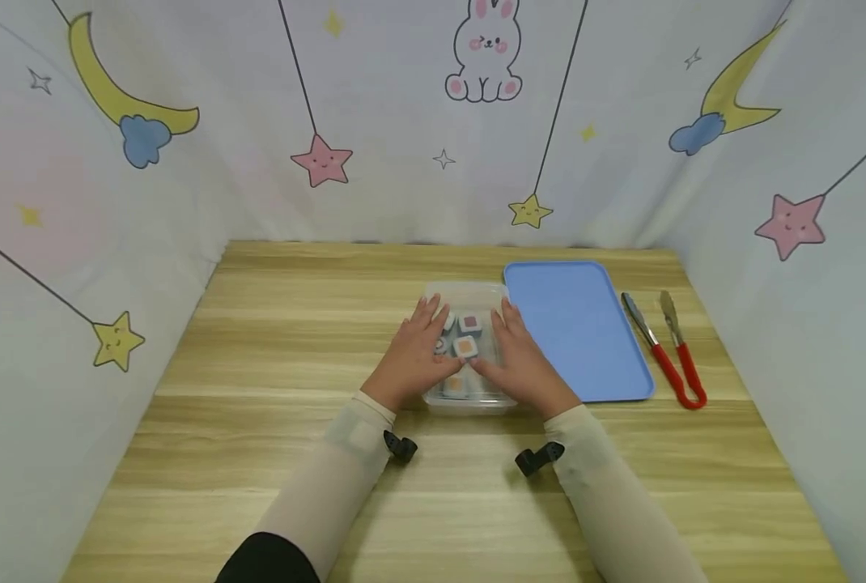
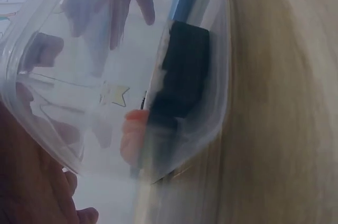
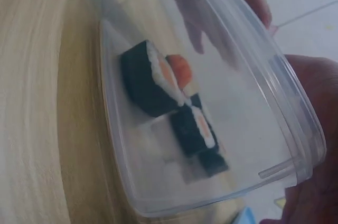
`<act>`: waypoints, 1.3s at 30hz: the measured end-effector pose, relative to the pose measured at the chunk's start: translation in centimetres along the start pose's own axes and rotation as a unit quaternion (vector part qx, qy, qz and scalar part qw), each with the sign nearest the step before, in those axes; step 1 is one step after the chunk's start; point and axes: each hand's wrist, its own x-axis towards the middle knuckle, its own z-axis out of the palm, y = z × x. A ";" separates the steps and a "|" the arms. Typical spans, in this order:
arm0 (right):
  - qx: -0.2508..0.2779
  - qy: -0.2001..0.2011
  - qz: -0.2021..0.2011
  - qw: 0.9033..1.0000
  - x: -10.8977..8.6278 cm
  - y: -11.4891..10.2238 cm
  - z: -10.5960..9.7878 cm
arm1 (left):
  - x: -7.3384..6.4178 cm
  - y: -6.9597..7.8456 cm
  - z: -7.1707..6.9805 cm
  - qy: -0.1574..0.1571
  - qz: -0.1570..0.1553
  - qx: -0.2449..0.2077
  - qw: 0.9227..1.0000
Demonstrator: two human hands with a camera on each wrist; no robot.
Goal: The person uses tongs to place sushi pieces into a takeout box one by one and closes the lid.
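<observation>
A clear lidded plastic container (image 1: pixel 469 407) stands on the table with several sushi pieces (image 1: pixel 465 347) inside. My left hand (image 1: pixel 413 354) lies over its left side, fingers extended forward along the lid. Mirroring it, my right hand (image 1: pixel 526 360) covers the right side, and the two thumbs come close together over the middle. In the left wrist view, a dark seaweed-wrapped roll (image 2: pixel 185 68) and an orange topping (image 2: pixel 133 137) show through the wall. Through the other wall, the right wrist view shows rolls (image 3: pixel 145 81) with white rice and orange centres.
Just right of the container lies a blue tray (image 1: pixel 575 324). Beyond it are tongs with red handles (image 1: pixel 673 372), their metal tips pointing away from me. A printed curtain (image 1: pixel 404 202) hangs along the back edge and sides of the wooden table (image 1: pixel 295 324).
</observation>
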 end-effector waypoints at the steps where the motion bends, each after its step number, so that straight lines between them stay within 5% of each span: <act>1: 0.016 0.002 0.001 1.000 -0.1 0.1 -0.1 | -0.1 -0.1 0.0 0.003 0.002 -0.006 1.000; 5: 0.057 0.026 0.002 0.998 -1.2 0.9 -1.6 | -0.7 -0.6 -1.3 0.030 0.010 -0.022 0.999; 7: 0.032 0.029 0.008 0.999 -2.0 1.8 -3.2 | -1.4 -1.2 -3.0 0.030 0.006 -0.006 1.000; 11: -0.084 0.001 0.025 0.996 -4.1 4.0 -6.7 | -3.6 -3.2 -6.8 -0.021 -0.038 0.072 0.996; 14: -0.154 -0.034 0.042 0.987 -6.0 5.7 -8.2 | -5.6 -5.1 -8.0 -0.072 -0.074 0.131 0.986; 21: -0.193 -0.057 0.078 0.976 -8.9 8.6 -8.9 | -8.4 -7.6 -8.1 -0.085 -0.089 0.180 0.976; 39: -0.215 -0.040 0.071 0.973 -9.9 9.4 -7.9 | -9.1 -7.7 -8.2 -0.071 -0.096 0.189 0.975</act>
